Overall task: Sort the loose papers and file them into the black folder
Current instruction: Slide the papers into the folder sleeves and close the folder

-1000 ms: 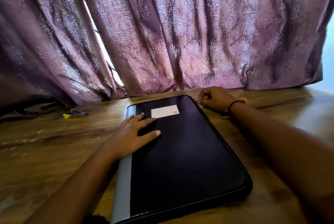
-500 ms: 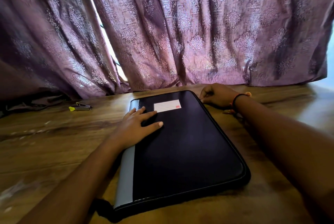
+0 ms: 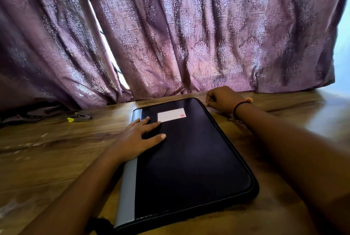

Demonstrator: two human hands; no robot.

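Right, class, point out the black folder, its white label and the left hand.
black folder [image 3: 189, 168]: head view, middle of cover.
white label [image 3: 171, 114]: head view, centre.
left hand [image 3: 136, 137]: head view, back of hand.

Your right hand [image 3: 220, 99] pinches a thin pale sliver [image 3: 205, 103] at the black folder's [image 3: 189, 159] far corner, too small to identify. Your left hand [image 3: 136, 138] hides part of its grey spine [image 3: 130, 178]. The label's [image 3: 171, 114] lines are unreadable; the yellow-tipped tool [image 3: 79, 117] is blurred.
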